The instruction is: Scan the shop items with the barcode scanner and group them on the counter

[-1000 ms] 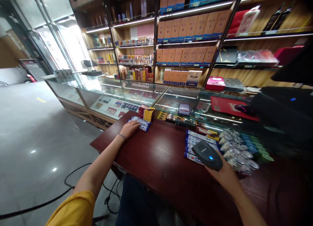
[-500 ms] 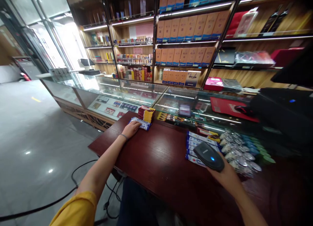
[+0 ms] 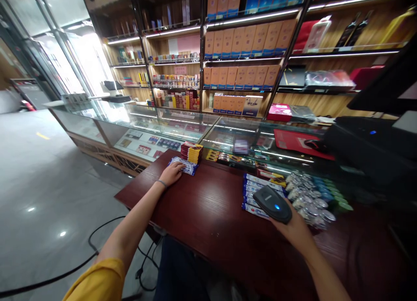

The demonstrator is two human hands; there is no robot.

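Scanner [image 3: 272, 204] over blue packets [image 3: 253, 189] (foil cups [image 3: 309, 200] beside)

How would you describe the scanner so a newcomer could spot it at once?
Start at the dark red table and go to its right side. The right hand there holds the scanner over a row of blue-and-white packs. It alone is dark grey, with a blue light on top.

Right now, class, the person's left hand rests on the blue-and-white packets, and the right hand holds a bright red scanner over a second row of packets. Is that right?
Not quite: the scanner in the right hand is dark grey with a small blue light, not red, as the head view shows. The left hand does rest on the blue-and-white packets.
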